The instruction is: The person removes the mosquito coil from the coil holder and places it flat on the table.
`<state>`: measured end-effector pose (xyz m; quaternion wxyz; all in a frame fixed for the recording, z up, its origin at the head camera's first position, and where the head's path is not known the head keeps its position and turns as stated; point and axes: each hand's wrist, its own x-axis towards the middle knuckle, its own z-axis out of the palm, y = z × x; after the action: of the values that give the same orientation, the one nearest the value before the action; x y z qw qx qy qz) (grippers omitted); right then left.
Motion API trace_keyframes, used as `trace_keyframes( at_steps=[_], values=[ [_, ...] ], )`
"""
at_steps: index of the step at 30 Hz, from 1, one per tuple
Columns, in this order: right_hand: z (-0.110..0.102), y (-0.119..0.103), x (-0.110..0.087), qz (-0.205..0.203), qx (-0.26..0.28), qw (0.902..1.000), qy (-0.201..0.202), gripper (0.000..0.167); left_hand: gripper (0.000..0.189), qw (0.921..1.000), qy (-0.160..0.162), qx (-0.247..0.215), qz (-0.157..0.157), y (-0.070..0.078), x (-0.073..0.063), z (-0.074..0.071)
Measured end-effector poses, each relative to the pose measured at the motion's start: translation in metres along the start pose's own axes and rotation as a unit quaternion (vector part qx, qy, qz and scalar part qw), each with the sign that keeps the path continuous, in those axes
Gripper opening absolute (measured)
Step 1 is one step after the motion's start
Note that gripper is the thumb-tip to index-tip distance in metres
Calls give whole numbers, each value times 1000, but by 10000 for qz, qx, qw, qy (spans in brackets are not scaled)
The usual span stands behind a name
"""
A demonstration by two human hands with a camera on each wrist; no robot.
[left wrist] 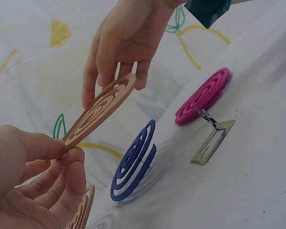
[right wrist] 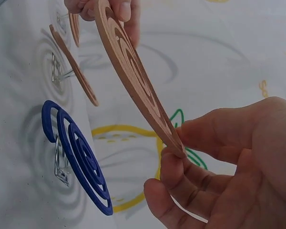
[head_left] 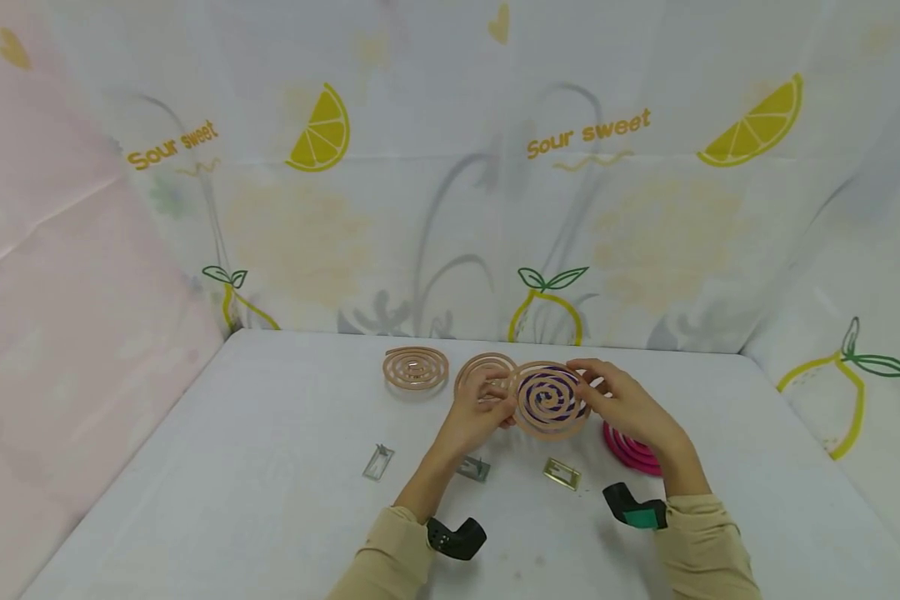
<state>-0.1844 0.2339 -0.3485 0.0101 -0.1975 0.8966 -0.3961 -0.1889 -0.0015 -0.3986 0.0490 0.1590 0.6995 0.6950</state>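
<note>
A light brown mosquito coil (head_left: 546, 433) is held up between both hands above the white table. My left hand (head_left: 474, 417) pinches its left edge between thumb and fingers. At the opposite edge, my right hand (head_left: 624, 406) has thumb and fingertips on the rim, a pinch that shows plainly in the right wrist view. Behind the held coil, a blue coil (right wrist: 105, 206) stands tilted on a thin metal holder (right wrist: 62, 176). A pink coil (left wrist: 205, 100) lies to the right, close below my right forearm in the head view.
Two more brown coils, one at the back left (head_left: 416, 387) and one (head_left: 486, 357) partly hidden by my left hand, stand near the back edge. Nearer lie two silvery metal holders (head_left: 372, 476) and a gold one (head_left: 562, 481). A printed cloth (head_left: 435, 208) hangs behind the table.
</note>
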Motion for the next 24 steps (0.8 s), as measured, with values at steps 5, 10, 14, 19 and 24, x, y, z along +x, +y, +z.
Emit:
trace_keyframes(
  at_steps=[5,10,14,19,24],
  values=[
    [-3,2,-1,-17,-44,10000,65,35,43,10000,21,3,7,0,1,5],
    [-9,2,-3,49,-176,9998,32,34,44,10000,49,11,-75,2,2,10],
    [-12,3,-4,113,-185,9998,12,33,42,9998,95,65,-154,4,2,13],
    [-14,4,-4,224,-167,9996,-13,33,39,9998,137,35,-148,3,3,17],
    [-16,8,-7,256,-159,9995,-10,32,37,9998,144,-27,-118,1,3,21]
  ],
)
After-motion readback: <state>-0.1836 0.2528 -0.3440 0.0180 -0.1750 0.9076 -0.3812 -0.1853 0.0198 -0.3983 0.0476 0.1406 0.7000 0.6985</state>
